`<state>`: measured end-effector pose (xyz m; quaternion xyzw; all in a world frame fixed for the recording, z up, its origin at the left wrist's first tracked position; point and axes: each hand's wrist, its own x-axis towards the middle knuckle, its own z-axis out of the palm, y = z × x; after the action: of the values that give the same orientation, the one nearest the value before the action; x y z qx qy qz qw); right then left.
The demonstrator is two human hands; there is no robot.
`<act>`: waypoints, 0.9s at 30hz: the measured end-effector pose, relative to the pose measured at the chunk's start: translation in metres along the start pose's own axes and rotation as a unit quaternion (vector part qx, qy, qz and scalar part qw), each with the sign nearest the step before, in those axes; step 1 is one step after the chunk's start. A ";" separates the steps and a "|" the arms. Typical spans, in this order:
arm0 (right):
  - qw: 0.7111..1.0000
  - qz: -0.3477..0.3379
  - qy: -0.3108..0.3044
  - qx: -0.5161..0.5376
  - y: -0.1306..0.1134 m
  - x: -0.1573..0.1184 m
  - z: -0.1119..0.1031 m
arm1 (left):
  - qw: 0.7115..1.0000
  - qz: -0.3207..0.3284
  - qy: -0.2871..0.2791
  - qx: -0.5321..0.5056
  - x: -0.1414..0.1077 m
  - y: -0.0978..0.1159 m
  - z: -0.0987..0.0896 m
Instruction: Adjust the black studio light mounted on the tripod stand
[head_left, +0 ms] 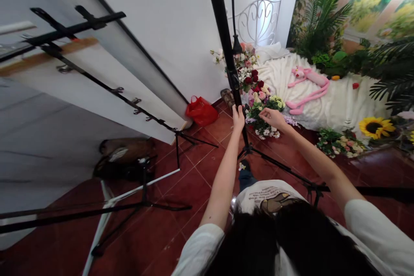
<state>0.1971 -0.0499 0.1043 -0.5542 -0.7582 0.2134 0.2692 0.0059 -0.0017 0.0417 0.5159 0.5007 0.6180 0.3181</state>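
A tall black stand pole (223,21) rises from a tripod base on the red tiled floor to the top of the view. My left hand (238,117) is wrapped round its lower part. To the right of the pole, my right hand (271,118) is held apart from it in front of the flowers, its fingers curled together; whether they hold anything is too small to tell. A black cable (232,0) hangs beside the pole, with a dark socket-like piece (237,45) at its end.
A bed with a white cover (343,103) and a pink plush toy (312,78) stands at the right, with flowers (258,90) along its edge. A red bag (202,111) lies by the wall. More black stands (144,202) and a clamped backdrop bar (97,79) occupy the left.
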 end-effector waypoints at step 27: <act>0.859 -0.175 -0.269 -0.399 -0.058 0.143 0.005 | 1.000 -0.004 0.005 0.002 -0.002 -0.008 0.000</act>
<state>0.1173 0.0690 0.1612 -0.3937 -0.9056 -0.0175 -0.1569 0.0057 -0.0009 0.0335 0.5114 0.5057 0.6181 0.3172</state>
